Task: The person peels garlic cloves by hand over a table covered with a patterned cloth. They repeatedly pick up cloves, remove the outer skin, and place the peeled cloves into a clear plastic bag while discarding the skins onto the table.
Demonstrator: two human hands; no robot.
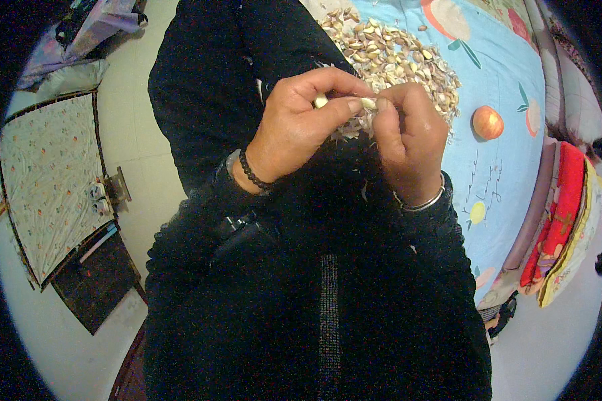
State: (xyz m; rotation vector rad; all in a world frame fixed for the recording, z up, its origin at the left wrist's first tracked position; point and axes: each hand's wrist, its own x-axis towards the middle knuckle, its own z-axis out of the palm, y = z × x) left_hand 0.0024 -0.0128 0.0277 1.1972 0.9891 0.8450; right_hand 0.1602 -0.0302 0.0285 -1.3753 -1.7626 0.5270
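My left hand (293, 118), with a dark beaded bracelet at the wrist, pinches a pale garlic clove (367, 103) between thumb and forefinger. At the clove's other end are the thumb and bent forefinger of my right hand (414, 133), which wears a silvery bangle. A second pale clove (320, 100) shows inside the curl of my left fingers. Just beyond both hands spreads a pile of garlic cloves (373, 47), mixed with papery skins (446, 90). My fingers partly cover the near side of that heap.
A red-yellow apple (488, 123) rests on the light blue printed cloth (461, 175) at right. Folded red and yellow textiles (562, 220) lie along the far right. On the left, a table with a patterned cover (55, 175) stands on the pale tiled floor (135, 120).
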